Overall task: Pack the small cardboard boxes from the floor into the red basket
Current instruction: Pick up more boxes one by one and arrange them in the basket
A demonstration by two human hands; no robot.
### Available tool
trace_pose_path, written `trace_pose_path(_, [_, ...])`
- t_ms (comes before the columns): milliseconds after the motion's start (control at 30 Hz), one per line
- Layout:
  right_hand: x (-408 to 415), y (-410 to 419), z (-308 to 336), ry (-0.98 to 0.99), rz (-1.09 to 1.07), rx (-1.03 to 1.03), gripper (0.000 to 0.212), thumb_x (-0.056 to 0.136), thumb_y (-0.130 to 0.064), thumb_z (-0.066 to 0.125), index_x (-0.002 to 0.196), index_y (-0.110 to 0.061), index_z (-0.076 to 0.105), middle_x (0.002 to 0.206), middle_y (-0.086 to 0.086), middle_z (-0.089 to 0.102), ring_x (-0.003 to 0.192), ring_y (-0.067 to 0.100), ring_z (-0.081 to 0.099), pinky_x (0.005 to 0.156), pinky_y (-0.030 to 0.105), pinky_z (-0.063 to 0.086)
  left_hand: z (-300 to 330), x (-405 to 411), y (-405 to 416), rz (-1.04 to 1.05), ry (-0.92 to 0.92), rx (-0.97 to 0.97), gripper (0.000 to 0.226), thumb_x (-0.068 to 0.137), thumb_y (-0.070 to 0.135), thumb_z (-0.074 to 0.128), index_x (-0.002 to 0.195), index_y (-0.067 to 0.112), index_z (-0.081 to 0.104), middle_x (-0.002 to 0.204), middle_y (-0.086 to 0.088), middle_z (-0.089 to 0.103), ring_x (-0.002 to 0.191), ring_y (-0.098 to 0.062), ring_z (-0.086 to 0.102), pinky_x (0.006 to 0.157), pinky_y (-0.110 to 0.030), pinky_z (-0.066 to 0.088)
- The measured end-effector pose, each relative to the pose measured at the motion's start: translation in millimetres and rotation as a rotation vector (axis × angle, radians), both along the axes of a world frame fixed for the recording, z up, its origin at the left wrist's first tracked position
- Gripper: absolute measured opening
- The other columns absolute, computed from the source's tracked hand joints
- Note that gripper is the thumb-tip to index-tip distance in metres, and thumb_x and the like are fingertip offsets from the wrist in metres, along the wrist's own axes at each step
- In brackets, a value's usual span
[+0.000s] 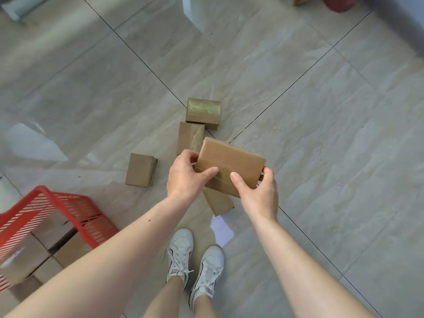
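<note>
Left hand (187, 174) and right hand (257, 191) both grip held box (230, 165) above floor (321, 111), fingers partly hidden behind it. Held box covers part of two floor boxes (190, 136) (218, 201). Red basket (75, 211) cut off at left edge, boxes inside blurred.

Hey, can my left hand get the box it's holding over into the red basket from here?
Probably yes. The left hand and right hand grip the box, and the basket sits open-topped to the left with only bare floor between.
</note>
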State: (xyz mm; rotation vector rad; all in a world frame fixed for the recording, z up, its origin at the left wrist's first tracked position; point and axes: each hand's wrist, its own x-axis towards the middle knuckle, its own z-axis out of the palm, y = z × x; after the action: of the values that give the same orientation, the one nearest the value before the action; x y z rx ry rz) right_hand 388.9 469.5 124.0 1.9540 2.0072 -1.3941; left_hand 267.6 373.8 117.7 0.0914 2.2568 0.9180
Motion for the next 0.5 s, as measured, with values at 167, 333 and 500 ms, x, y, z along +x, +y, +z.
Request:
trace_pose_path(167, [-3.8, -24.3, 10.3, 0.027, 0.105, 0.07, 0.069, 0.08, -0.042, 0.077, 0.137, -0.017, 0.046, 0.132, 0.002, 0.054, 0.127, 0.023, 0.049, 0.096, 0.035, 0.041, 11.7, 10.5, -34.2, 0.139, 0.019, 0.02, 0.045, 0.069, 0.038, 0.082, 0.105, 0.028, 0.058, 0.111, 0.012, 0.063, 0.106, -0.011, 0.06, 0.092, -0.042, 0.052])
trace_pose_path(333, [-1.4, -55.8, 11.6, 0.028, 0.228, 0.078, 0.07, 0.082, -0.042, 0.076, 0.139, -0.016, 0.044, 0.137, 0.002, 0.052, 0.13, 0.023, 0.046, 0.092, 0.031, 0.035, 17.3, 26.8, -76.6, 0.27, 0.032, 0.014, 0.043, 0.071, 0.036, 0.08, 0.107, 0.028, 0.058, 0.111, 0.011, 0.064, 0.107, -0.012, 0.06, 0.095, -0.042, 0.05])
trace_pose_path(500, [-4.2, -97.5, 17.5, 0.015, 0.359, 0.076, 0.072, 0.082, -0.044, 0.075, 0.141, -0.017, 0.044, 0.138, 0.003, 0.052, 0.131, 0.024, 0.047, 0.097, 0.036, 0.04, 24.2, 36.1, -127.9, 0.405, 0.015, 0.027, 0.043, 0.07, 0.031, 0.082, 0.106, 0.025, 0.06, 0.106, 0.009, 0.066, 0.103, -0.012, 0.062, 0.091, -0.035, 0.051])
